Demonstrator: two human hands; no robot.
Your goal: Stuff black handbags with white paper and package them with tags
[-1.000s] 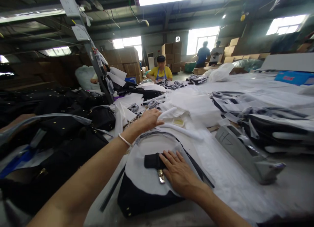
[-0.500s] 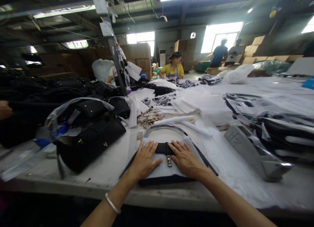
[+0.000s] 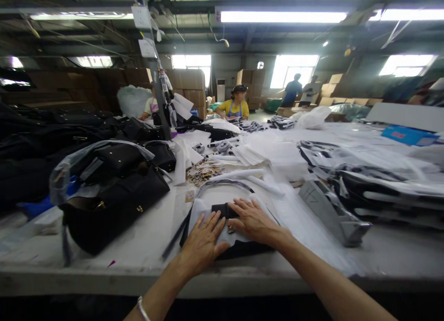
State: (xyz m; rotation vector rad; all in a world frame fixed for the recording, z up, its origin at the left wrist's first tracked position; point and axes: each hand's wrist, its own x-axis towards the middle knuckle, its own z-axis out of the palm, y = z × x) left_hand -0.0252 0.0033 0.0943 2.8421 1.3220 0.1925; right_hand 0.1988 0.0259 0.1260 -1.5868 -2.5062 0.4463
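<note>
A black handbag (image 3: 239, 250) lies flat before me near the table's front edge, with white tissue paper (image 3: 198, 211) over much of it. Its wrapped handle (image 3: 227, 183) arches toward the far side. My left hand (image 3: 204, 241) rests on the paper at the lower left, fingers spread. Higher up on the right, my right hand (image 3: 252, 220) lies flat across the bag, fingers stretched out over the black strap (image 3: 219, 211). The gold clasp (image 3: 230, 226) shows by my right thumb. Part of the bag is hidden under both hands.
To the left stands an open black handbag (image 3: 114, 210), with many more black bags behind it. A grey metal tape-dispenser-like block (image 3: 328, 214) and a stack of wrapped bags (image 3: 378, 196) are at right. Tag strings (image 3: 204, 172) and paper lie beyond. A co-worker (image 3: 235, 103) sits across the table.
My left hand has slid down toward the bag's near edge. My right hand has shifted inward, its thumb now by the clasp. The camera view has turned slightly right and upward.
</note>
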